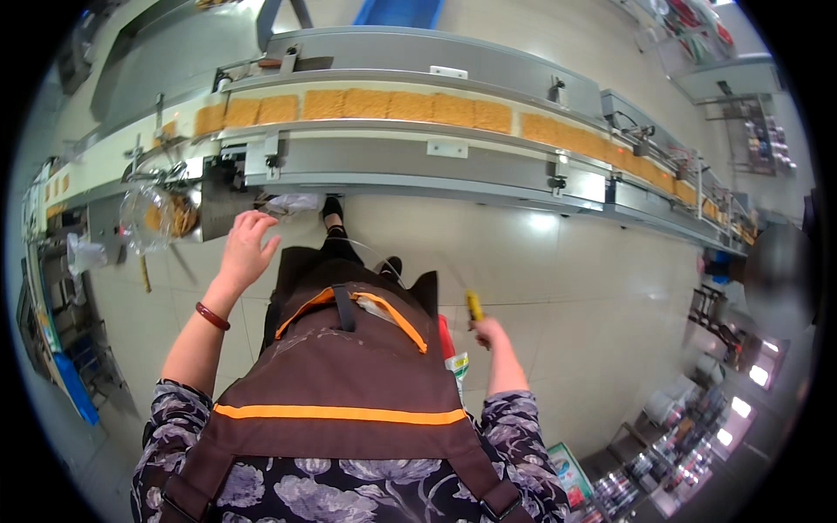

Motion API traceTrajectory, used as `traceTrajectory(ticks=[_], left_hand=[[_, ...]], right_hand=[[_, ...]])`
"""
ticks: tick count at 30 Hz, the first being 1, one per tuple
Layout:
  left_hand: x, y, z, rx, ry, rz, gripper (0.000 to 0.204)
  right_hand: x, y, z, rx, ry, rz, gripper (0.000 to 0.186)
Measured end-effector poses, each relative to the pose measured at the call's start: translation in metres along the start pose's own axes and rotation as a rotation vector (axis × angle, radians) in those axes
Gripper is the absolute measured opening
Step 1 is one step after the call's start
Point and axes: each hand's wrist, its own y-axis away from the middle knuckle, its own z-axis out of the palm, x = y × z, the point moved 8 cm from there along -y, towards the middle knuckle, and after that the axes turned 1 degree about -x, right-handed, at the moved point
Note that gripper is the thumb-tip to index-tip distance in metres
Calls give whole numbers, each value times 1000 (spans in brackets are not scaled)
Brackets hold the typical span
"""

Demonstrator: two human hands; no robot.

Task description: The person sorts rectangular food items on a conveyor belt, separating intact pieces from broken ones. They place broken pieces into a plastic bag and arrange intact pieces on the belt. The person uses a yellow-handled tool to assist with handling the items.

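My left hand [248, 247] is lifted near the belt's front edge, its fingers apart and nothing in them. Beside it, a clear plastic bag [142, 218] hangs near a round container holding golden-brown pieces [181, 214]. Down by my right side, my right hand [491, 331] is closed round a yellow-handled tool [473, 305]; its far end is too blurred to tell the kind. Across the front runs a conveyor belt [516, 120] carrying a row of square golden-brown blocks [364, 104] that look like dried noodle cakes, some touching and some with gaps.
Metal rails [349, 157] edge the conveyor, with clamps and sensors along them. A blue bin [398, 12] stands beyond it. A wide metal chute [187, 52] is at the far left. Tiled floor [558, 261] lies below. Racks with shiny items [671, 462] stand at the lower right.
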Motion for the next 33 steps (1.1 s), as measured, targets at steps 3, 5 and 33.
traceTrajectory(ticks=[3, 5, 33], left_hand=[[21, 39, 4, -32, -103, -14, 28], [25, 67, 4, -52, -111, -98, 28], [25, 322, 42, -326, 56, -867, 40]], right_hand=[[-35, -41, 80, -120, 287, -229, 27], [-78, -28, 95, 1, 359, -300, 29], [-255, 101, 353, -269, 1479, -1237, 36]])
